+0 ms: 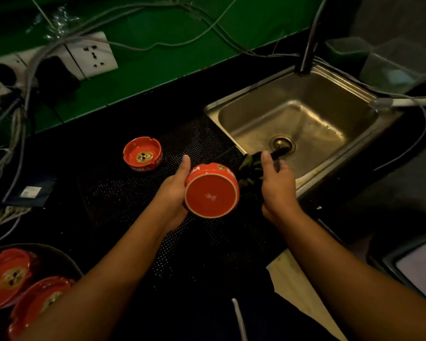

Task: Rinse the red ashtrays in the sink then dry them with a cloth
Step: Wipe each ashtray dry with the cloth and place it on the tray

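Black perforated counter mat [123, 200] fills frame centre; left hand [174, 193] cups round red glossy ashtray [212, 193], base up; right hand [278, 185] grips dark crumpled cloth [249, 164] beside stainless steel sink [251, 92]; ashtray probably rigid, slippery, breakable; hold by side wall.

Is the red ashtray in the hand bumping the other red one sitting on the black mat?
Apart. The head view shows black mat between the held ashtray and the resting ashtray.
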### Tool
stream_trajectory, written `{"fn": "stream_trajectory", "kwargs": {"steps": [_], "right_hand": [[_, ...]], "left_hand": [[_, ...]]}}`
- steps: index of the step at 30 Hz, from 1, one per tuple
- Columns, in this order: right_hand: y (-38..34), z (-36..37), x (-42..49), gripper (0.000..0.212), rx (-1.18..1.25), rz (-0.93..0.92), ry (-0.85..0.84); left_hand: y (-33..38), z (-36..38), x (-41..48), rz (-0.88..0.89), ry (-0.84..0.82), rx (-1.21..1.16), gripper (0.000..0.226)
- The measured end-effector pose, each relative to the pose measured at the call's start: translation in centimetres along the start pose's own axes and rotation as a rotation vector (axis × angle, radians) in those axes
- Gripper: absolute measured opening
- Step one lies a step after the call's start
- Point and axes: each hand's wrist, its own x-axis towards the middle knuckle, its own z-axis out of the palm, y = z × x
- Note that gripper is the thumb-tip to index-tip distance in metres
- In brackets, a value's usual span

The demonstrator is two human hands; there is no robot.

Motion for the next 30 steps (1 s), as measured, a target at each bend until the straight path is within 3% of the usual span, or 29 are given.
{"fn": "stream_trajectory", "kwargs": {"steps": [4, 8, 12, 15, 18, 22, 26, 30], "right_hand": [[-2.3, 0.0, -1.4, 0.014, -0.194, -0.211, -0.287], [-2.6, 0.0, -2.4, 0.031, -0.491, -0.359, -0.620], [-2.6, 0.1, -1.7, 0.027, -0.888, -0.666, -0.659], [-1.8, 0.8, -2.1, 0.032, -0.953, -0.732, -0.609], [-1.2, 1.7, -3.0, 0.029, -0.730, -0.592, -0.558], [-1.5, 2.7, -3.3, 0.041, -0.391, -0.370, -0.447], [-1.0, 3.3, -4.7, 0.039, 0.163, -0.056, -0.315], [-0.6, 4.2, -4.6, 0.036, 0.234, -0.012, -0.234]], "left_hand": [[-0.1, 0.2, 0.4, 0.002, 0.079, 0.106, 0.050], [-0.3, 0.0, 0.5, 0.092, 0.119, 0.133, 0.033], [-0.2, 0.0, 0.2, 0.144, 0.041, 0.231, 0.028], [0.4, 0.4, -0.1, 0.181, -0.011, 0.270, 0.020], [0.8, 1.0, -0.3, 0.203, 0.024, 0.149, 0.019], [1.2, 1.8, -0.5, 0.094, 0.128, -0.151, 0.029], [1.4, 1.7, 0.3, 0.006, 0.105, -0.344, 0.019], [0.6, 2.5, 0.8, -0.061, 0.143, -0.560, 0.023]]}}
